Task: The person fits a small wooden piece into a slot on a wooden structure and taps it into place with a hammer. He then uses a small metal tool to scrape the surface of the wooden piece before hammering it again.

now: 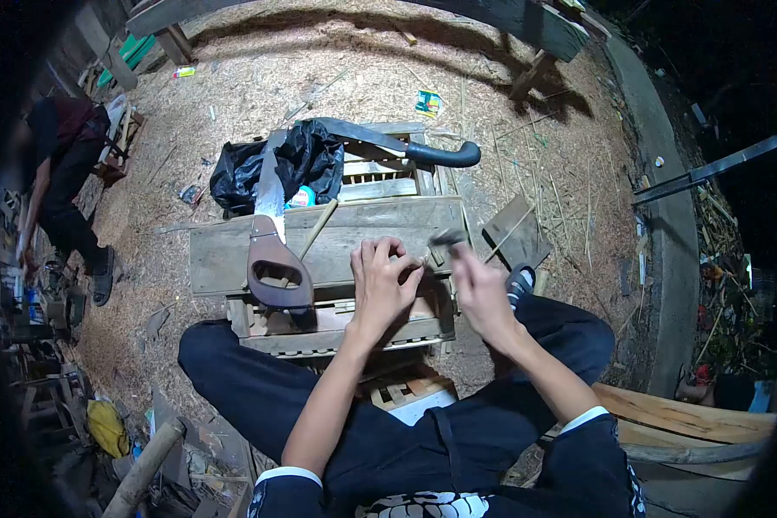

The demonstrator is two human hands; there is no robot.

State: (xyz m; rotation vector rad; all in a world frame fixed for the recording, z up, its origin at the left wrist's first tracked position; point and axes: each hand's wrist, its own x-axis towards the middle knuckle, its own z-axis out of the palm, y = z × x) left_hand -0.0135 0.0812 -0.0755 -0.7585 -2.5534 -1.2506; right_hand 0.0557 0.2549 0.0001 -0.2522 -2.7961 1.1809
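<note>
My left hand (378, 281) rests by the near edge of a weathered wooden board (388, 226), thumb and forefinger pinched together. Whatever is between those fingertips is too small to make out. To its right, my right hand (483, 298) is closed around a hammer (447, 236), whose dark head shows, blurred, above the fist; the handle is mostly hidden. A short wood piece (438, 256) lies under the hammer head. Left of my hands, a handsaw (278, 259) with a brown handle lies across the board, beside a thin wooden stick (319, 228).
A slatted wooden crate (341, 332) supports the board. Beyond it lie a black plastic bag (306, 160), a blue-labelled container (301, 198) and a large blade with a black curved handle (445, 155). A wood offcut (516, 231) sits right. Another person (69, 173) is at far left.
</note>
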